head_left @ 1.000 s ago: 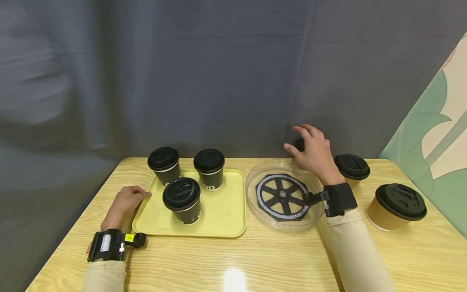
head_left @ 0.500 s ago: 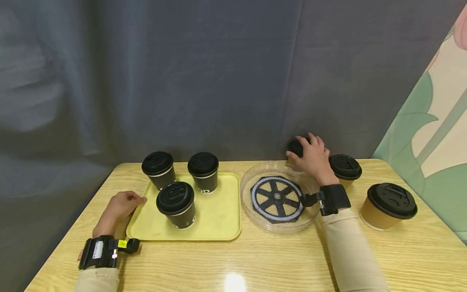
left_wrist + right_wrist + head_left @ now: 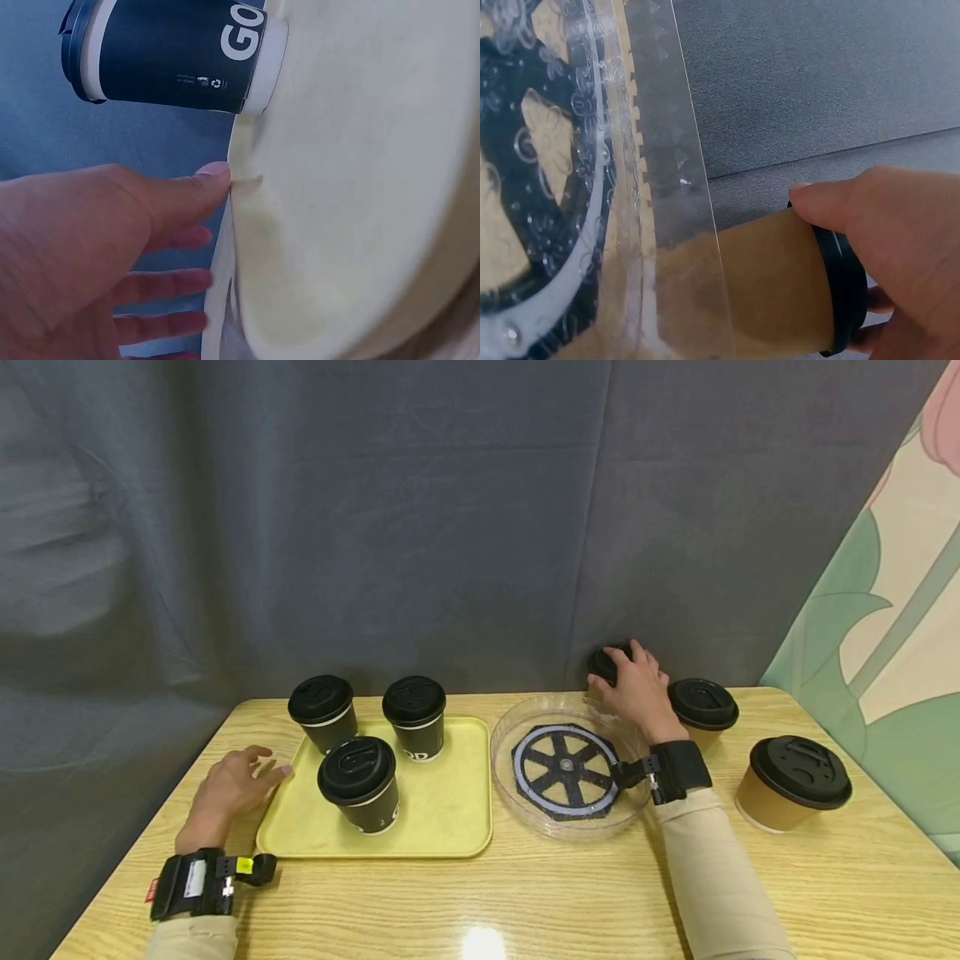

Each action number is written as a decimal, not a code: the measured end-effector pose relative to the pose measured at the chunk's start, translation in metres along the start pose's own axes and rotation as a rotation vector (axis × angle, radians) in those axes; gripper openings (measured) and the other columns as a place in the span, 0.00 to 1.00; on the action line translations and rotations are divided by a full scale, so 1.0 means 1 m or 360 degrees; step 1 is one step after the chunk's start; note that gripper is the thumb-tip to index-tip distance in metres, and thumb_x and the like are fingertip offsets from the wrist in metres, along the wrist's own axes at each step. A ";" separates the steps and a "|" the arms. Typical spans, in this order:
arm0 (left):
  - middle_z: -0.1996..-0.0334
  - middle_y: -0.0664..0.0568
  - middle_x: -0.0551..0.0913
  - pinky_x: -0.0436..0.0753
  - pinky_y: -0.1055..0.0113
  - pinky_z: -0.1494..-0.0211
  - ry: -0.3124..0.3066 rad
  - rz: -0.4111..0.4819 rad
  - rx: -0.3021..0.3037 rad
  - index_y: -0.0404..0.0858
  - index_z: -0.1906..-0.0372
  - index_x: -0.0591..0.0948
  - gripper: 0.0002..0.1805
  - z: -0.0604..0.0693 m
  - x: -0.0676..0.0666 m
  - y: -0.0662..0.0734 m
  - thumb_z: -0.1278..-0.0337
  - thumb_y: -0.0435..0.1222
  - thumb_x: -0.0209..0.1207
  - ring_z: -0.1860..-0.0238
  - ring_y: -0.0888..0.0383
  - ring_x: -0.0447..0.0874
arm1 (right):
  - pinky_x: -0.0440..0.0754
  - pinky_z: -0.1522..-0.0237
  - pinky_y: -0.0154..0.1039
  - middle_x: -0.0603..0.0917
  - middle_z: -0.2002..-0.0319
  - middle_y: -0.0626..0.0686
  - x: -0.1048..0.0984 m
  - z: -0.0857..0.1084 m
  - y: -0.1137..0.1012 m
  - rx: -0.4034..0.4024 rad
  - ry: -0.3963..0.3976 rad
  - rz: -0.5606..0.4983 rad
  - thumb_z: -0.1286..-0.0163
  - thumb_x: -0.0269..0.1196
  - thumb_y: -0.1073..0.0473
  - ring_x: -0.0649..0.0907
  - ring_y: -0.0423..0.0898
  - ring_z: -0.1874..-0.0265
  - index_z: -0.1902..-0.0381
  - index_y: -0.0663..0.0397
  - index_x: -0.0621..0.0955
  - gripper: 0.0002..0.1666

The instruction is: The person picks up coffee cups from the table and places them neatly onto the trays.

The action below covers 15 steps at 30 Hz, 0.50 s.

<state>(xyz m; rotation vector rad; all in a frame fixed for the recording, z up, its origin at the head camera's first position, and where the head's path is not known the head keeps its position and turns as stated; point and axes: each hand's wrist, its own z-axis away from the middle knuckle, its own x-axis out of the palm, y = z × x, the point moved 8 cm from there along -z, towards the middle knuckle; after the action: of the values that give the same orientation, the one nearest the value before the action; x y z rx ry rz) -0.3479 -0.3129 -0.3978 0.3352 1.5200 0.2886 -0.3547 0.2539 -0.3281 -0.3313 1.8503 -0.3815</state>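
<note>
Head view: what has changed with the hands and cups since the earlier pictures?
The right hand has come down and now grips the far brown cup by its black lid. The left hand has opened out its fingers, earlier curled at the edge of the yellow tray. The three dark cups, the tray and the clear round dish stayed put.

My right hand [image 3: 637,695] hides much of the far brown cup [image 3: 780,289] from the head view. In the left wrist view, the top edge crops a dark cup [image 3: 169,56], its fine print [image 3: 202,81] too small to read.
</note>
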 end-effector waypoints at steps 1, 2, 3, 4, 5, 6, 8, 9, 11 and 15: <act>0.41 0.24 0.69 0.70 0.34 0.47 0.0025 -0.0021 0.0012 0.29 0.37 0.68 0.39 0.000 -0.001 0.001 0.37 0.58 0.54 0.42 0.25 0.69 | 0.54 0.40 0.75 0.49 0.27 0.75 0.000 0.000 0.000 0.0002 0.0002 -0.0003 0.28 0.58 0.50 0.52 0.75 0.29 0.30 0.62 0.64 0.36; 0.39 0.23 0.67 0.69 0.33 0.46 0.0055 -0.0037 0.0021 0.30 0.36 0.67 0.39 -0.001 -0.003 0.002 0.37 0.58 0.54 0.42 0.24 0.67 | 0.54 0.40 0.75 0.49 0.27 0.75 0.000 0.000 0.000 0.0004 0.0003 -0.0006 0.28 0.58 0.50 0.52 0.76 0.30 0.30 0.62 0.65 0.35; 0.38 0.24 0.66 0.68 0.31 0.46 0.0089 -0.0054 0.0032 0.31 0.35 0.67 0.39 -0.001 -0.004 0.003 0.37 0.58 0.54 0.41 0.24 0.65 | 0.54 0.40 0.75 0.49 0.27 0.75 0.000 -0.001 0.000 0.0004 0.0004 -0.0011 0.28 0.58 0.50 0.52 0.76 0.30 0.30 0.62 0.65 0.35; 0.37 0.24 0.65 0.67 0.30 0.46 0.0128 -0.0070 0.0048 0.32 0.34 0.67 0.38 -0.001 -0.007 0.005 0.37 0.57 0.55 0.40 0.24 0.65 | 0.54 0.40 0.75 0.49 0.27 0.75 0.000 -0.001 0.000 0.0006 0.0009 -0.0015 0.28 0.58 0.50 0.52 0.76 0.30 0.31 0.63 0.65 0.35; 0.36 0.25 0.65 0.66 0.30 0.46 0.0166 -0.0080 0.0066 0.33 0.34 0.67 0.37 -0.002 -0.009 0.007 0.37 0.57 0.55 0.39 0.24 0.64 | 0.55 0.40 0.75 0.49 0.27 0.75 -0.001 -0.001 0.000 0.0006 0.0016 -0.0018 0.29 0.58 0.50 0.53 0.76 0.30 0.31 0.63 0.65 0.35; 0.36 0.25 0.64 0.64 0.29 0.45 0.0202 -0.0087 0.0080 0.33 0.34 0.67 0.37 -0.002 -0.012 0.010 0.37 0.56 0.55 0.39 0.24 0.63 | 0.55 0.40 0.75 0.49 0.27 0.76 -0.001 -0.001 0.001 0.0006 0.0024 -0.0020 0.29 0.59 0.50 0.53 0.77 0.30 0.31 0.63 0.65 0.35; 0.35 0.26 0.64 0.62 0.29 0.43 0.0268 -0.0086 0.0100 0.34 0.34 0.67 0.36 -0.002 -0.017 0.015 0.37 0.55 0.56 0.37 0.25 0.62 | 0.55 0.40 0.75 0.49 0.28 0.76 -0.001 -0.001 0.002 0.0009 0.0037 -0.0022 0.29 0.59 0.51 0.54 0.77 0.31 0.31 0.64 0.66 0.35; 0.34 0.27 0.63 0.60 0.29 0.42 0.0297 -0.0086 0.0112 0.35 0.34 0.67 0.36 -0.002 -0.020 0.018 0.37 0.55 0.56 0.36 0.26 0.61 | 0.56 0.40 0.75 0.50 0.28 0.76 -0.001 -0.002 0.003 0.0010 0.0045 -0.0022 0.29 0.60 0.51 0.54 0.77 0.31 0.32 0.64 0.66 0.35; 0.34 0.27 0.63 0.58 0.29 0.41 0.0352 -0.0083 0.0139 0.35 0.34 0.67 0.36 0.001 -0.026 0.024 0.37 0.54 0.57 0.36 0.27 0.59 | 0.56 0.40 0.75 0.51 0.28 0.76 -0.001 -0.002 0.003 0.0011 0.0055 -0.0019 0.30 0.60 0.51 0.55 0.77 0.31 0.32 0.64 0.66 0.35; 0.34 0.29 0.64 0.56 0.29 0.40 0.0472 -0.0112 0.0236 0.35 0.34 0.67 0.36 0.009 -0.042 0.042 0.39 0.53 0.60 0.35 0.28 0.59 | 0.57 0.40 0.73 0.52 0.29 0.76 0.002 -0.003 0.001 0.0012 0.0051 -0.0018 0.30 0.60 0.51 0.57 0.77 0.32 0.32 0.63 0.66 0.35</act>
<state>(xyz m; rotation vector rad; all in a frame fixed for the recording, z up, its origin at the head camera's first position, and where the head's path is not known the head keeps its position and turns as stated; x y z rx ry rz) -0.3397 -0.2906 -0.3425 0.3670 1.8466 0.1752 -0.3581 0.2541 -0.3294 -0.3320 1.8787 -0.4036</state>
